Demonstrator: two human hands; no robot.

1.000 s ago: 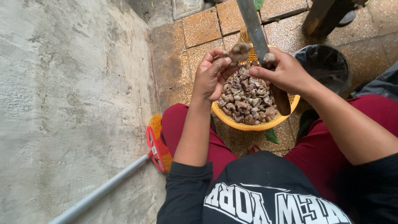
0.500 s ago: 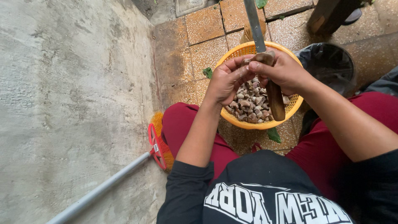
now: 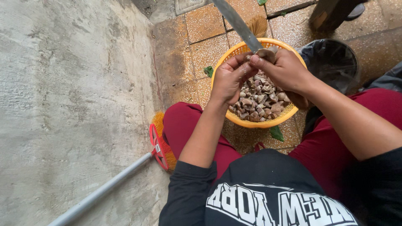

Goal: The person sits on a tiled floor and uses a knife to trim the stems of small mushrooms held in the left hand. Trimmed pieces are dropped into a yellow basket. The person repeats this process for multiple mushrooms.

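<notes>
Over the orange basket (image 3: 245, 122) of brownish shells (image 3: 260, 100), the left hand (image 3: 229, 79) and right hand (image 3: 286, 70) meet, fingers pinching one small shell piece (image 3: 266, 52) against the long knife blade (image 3: 238, 24). A black bucket (image 3: 335, 58) stands just beside the basket; a broom (image 3: 159, 144) lies near the left knee.

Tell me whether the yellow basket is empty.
No, the yellow basket holds a heap of small brownish shell-like pieces under both hands.
</notes>
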